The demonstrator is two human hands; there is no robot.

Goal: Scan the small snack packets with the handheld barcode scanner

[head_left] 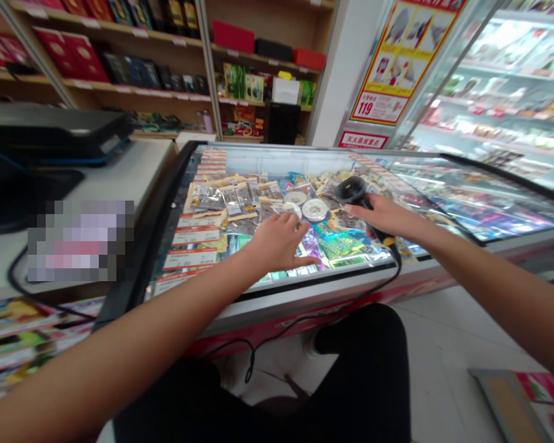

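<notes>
My right hand (390, 216) is wrapped round the handle of a black barcode scanner (352, 189), its head tilted over the glass top of a chest freezer (253, 295). A black cord hangs from the scanner's handle. My left hand (281, 243) reaches over the glass with fingers and thumb spread. Its fingertips are at the edge of a round white-topped item (292, 209); whether they touch it I cannot tell. Beside it are two more round white-topped items, one being the nearer white disc (314, 210). Packaged goods (237, 195) show around them.
Orange-and-white price tags (194, 237) line the freezer's left side. A white counter (152, 166) with black equipment (64, 132) stands at left. The scanner cord (300, 321) loops down past my knees. Stocked shelves (166, 95) and a lit display case (498, 104) stand behind.
</notes>
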